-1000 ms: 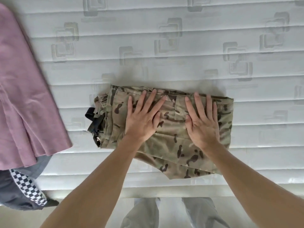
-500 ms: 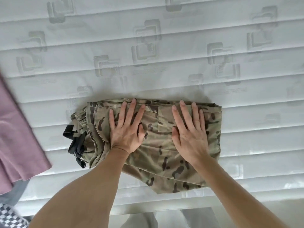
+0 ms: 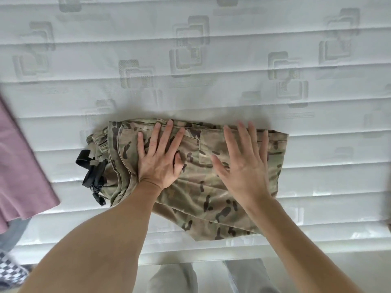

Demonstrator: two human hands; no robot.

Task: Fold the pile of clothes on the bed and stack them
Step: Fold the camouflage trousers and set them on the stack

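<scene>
Head view, the only view supplied. The landmark is the folded camouflage-patterned cloth garment (image 3: 196, 172), lying as a compact bundle on the white quilted mattress (image 3: 190, 60) close to its near edge. This is the task's item in hand; it appears folded already, with one loose corner of fabric trailing toward the person at the garment's near side.

The left hand (image 3: 158, 159) lies flat on the left half of the garment, fingers straight and spread, grasping nothing. Judgement: it presses the layers down so the fold holds its shape. The right hand (image 3: 243, 166) is on or just above the right half of the garment, fingers also straight and released; its outline is blurred, so whether the palm bears on the cloth cannot be told. Judgement: this is a smoothing or flattening stroke that finishes the fold.

A black webbing strap with buckle (image 3: 93, 172) protrudes from the garment's left end and rests on the mattress, outside the fold.

Well to the left of the garment lies a pink fabric piece (image 3: 23, 172), spread at the mattress edge. Below it, further to the near left, are a grey fabric (image 3: 12, 233) and a black-and-white checked cloth (image 3: 10, 271), partly cut off by the frame. Judgement: these remain to be folded.
</scene>
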